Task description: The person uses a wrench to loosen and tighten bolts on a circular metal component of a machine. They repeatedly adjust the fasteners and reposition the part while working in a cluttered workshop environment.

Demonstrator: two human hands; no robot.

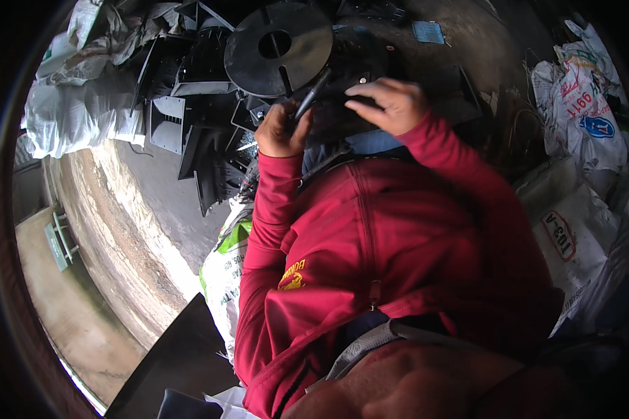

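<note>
A worker in one red jacket (405, 216) closes the left hand (279, 133) around a single dark, slim rod (313, 96), its far end slanting up and to the right. Near it, to the right, the right hand (397, 108) is open, thumb and fingers parted. Just beyond the left hand sits one round black disc (253, 63) with one central hole. Black angular parts (210, 150), too shadowed to count, crowd that hand's left; at least two white sacks (583, 105) lie well right of the right hand.
</note>
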